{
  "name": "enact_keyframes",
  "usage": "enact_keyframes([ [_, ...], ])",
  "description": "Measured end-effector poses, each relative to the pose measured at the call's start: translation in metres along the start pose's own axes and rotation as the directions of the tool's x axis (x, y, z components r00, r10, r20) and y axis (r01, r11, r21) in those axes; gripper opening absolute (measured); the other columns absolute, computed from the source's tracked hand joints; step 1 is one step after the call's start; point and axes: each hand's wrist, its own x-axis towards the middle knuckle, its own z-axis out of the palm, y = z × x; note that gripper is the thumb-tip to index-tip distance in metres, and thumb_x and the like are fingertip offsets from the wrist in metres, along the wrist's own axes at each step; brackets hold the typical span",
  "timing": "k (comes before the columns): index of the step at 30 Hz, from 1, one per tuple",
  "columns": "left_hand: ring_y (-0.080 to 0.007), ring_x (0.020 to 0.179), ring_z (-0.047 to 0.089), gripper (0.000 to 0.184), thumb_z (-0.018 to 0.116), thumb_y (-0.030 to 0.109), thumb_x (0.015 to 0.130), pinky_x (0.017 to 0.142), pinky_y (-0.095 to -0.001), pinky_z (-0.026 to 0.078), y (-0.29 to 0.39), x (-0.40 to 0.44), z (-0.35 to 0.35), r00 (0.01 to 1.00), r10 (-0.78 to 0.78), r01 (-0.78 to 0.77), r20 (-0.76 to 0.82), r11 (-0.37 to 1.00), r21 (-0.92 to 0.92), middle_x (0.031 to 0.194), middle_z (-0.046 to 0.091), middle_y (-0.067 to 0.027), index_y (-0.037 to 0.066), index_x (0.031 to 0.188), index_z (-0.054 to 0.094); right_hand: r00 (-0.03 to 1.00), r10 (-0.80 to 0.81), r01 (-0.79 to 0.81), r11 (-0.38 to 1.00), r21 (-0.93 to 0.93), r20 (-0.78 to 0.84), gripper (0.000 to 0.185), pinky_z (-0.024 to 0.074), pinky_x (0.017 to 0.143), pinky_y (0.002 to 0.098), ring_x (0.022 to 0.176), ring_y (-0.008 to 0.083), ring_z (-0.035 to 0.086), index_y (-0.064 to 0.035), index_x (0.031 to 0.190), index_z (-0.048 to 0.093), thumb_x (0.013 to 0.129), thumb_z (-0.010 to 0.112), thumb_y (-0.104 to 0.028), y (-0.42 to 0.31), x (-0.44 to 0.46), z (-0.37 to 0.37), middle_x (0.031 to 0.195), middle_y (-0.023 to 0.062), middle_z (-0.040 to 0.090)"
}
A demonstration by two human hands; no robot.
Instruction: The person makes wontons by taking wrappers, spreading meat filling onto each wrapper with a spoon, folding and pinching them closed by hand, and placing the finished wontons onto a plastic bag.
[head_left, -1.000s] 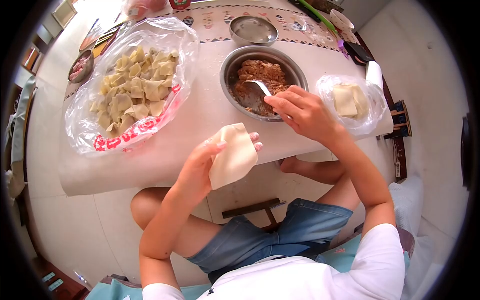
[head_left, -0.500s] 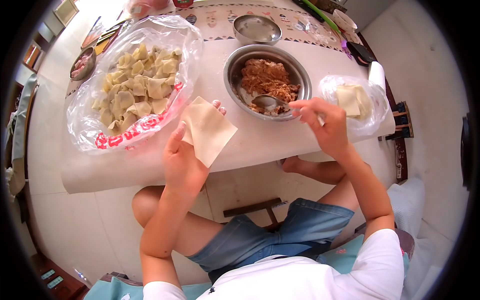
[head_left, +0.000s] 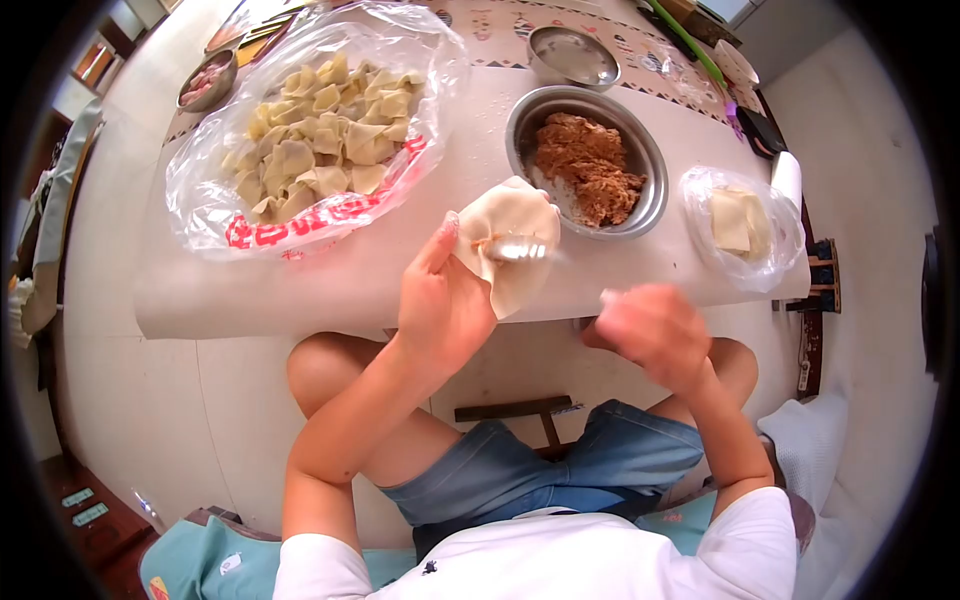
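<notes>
My left hand (head_left: 445,305) holds a square wonton wrapper (head_left: 512,212) on its fingers, thumb at the near edge, and the sheet now curves. A metal spoon (head_left: 527,249), smeared by motion, lies against the wrapper, with a small smear of filling by its tip. My right hand (head_left: 660,335), also blurred, is closed around the spoon's handle end. Just beyond the wrapper, a steel bowl (head_left: 655,212) contains brown minced filling (head_left: 585,165). Folded wontons (head_left: 320,135) are heaped in a clear plastic bag (head_left: 195,205) left of my left hand.
At the right, a stack of wrappers (head_left: 738,222) sits in a small plastic bag (head_left: 775,255). A second metal bowl (head_left: 575,57) stands behind the filling. A small bowl of pink pieces (head_left: 207,82) is far left. The table edge (head_left: 300,325) runs above my knees.
The spoon has left the filling bowl and moved left onto the wrapper. My right hand has come lower and nearer. The wrapper has gone from flat to curved; the view has shifted.
</notes>
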Motion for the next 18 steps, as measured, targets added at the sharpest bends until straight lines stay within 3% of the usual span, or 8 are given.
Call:
enact_keyframes([
  [2,-0.0299,0.123,0.040,0.046,0.025,0.028,0.097,0.106,-0.0448,0.028,0.004,0.000,-0.002,1.000,-0.001,0.001,0.019,1.000,0.005,0.133,0.041,-0.0161,-0.002,0.132,0.032,0.915,-0.325,0.391,0.861,-0.325,0.239,0.017,0.0503,0.073,0.0292,0.076,0.0186,0.060,-0.0042,0.100,0.062,0.084,0.056,-0.005,-0.001,-0.005,-0.002,0.090,0.0142,0.064],
  [5,-0.0328,0.126,0.037,0.052,0.027,0.030,0.097,0.108,-0.0476,0.024,0.001,-0.002,-0.005,0.989,0.058,-0.060,-0.137,0.998,-0.011,0.137,0.036,-0.0197,-0.005,0.135,0.027,0.937,-0.272,0.337,0.870,-0.360,0.219,0.018,0.0506,0.075,0.0328,0.078,0.0215,0.060,-0.0023,0.100,0.062,0.087,0.055,-0.011,-0.012,-0.007,-0.019,0.092,0.0133,0.065],
  [8,-0.0310,0.126,0.037,0.051,0.029,0.029,0.097,0.108,-0.0465,0.025,0.005,-0.005,0.001,0.992,0.049,-0.051,-0.116,0.999,-0.012,0.137,0.037,-0.0189,-0.004,0.135,0.027,0.998,-0.063,0.057,0.980,-0.193,-0.026,0.022,0.0501,0.074,0.0324,0.080,0.0228,0.060,-0.0009,0.101,0.062,0.090,0.052,-0.017,-0.021,-0.003,-0.026,0.092,0.0141,0.065],
  [11,-0.0301,0.125,0.039,0.049,0.029,0.029,0.097,0.108,-0.0440,0.026,0.005,-0.005,-0.004,0.999,-0.027,0.030,0.028,0.990,-0.139,0.136,0.039,-0.0181,-0.003,0.135,0.029,0.926,0.342,-0.301,0.925,0.233,-0.159,0.029,0.0489,0.071,0.0297,0.080,0.0207,0.060,0.0006,0.103,0.061,0.093,0.049,-0.023,-0.025,0.006,-0.020,0.090,0.0143,0.065],
  [14,-0.0301,0.125,0.039,0.048,0.031,0.026,0.096,0.108,-0.0431,0.027,0.002,-0.004,-0.001,0.985,0.006,0.036,0.171,0.970,-0.240,0.136,0.039,-0.0172,-0.002,0.135,0.029,0.805,0.548,-0.437,0.806,0.399,-0.225,0.035,0.0472,0.067,0.0268,0.074,0.0172,0.058,0.0032,0.103,0.061,0.095,0.046,-0.028,-0.023,0.009,-0.011,0.089,0.0150,0.065],
  [15,-0.0302,0.125,0.039,0.047,0.031,0.026,0.096,0.107,-0.0437,0.027,0.003,-0.005,-0.001,0.992,-0.020,0.039,0.125,0.988,-0.148,0.136,0.039,-0.0171,-0.001,0.135,0.029,0.751,0.616,-0.484,0.758,0.437,-0.238,0.036,0.0470,0.067,0.0265,0.073,0.0168,0.058,0.0034,0.103,0.061,0.095,0.046,-0.029,-0.023,0.009,-0.011,0.089,0.0149,0.065],
  [18,-0.0305,0.125,0.039,0.047,0.033,0.024,0.096,0.106,-0.0451,0.029,0.002,-0.006,-0.001,0.998,-0.054,0.055,-0.013,0.996,0.067,0.135,0.039,-0.0172,-0.001,0.135,0.029,0.833,0.487,-0.385,0.851,0.357,-0.262,0.036,0.0466,0.067,0.0259,0.071,0.0160,0.057,0.0028,0.103,0.061,0.094,0.047,-0.029,-0.020,0.008,-0.011,0.088,0.0149,0.065],
])
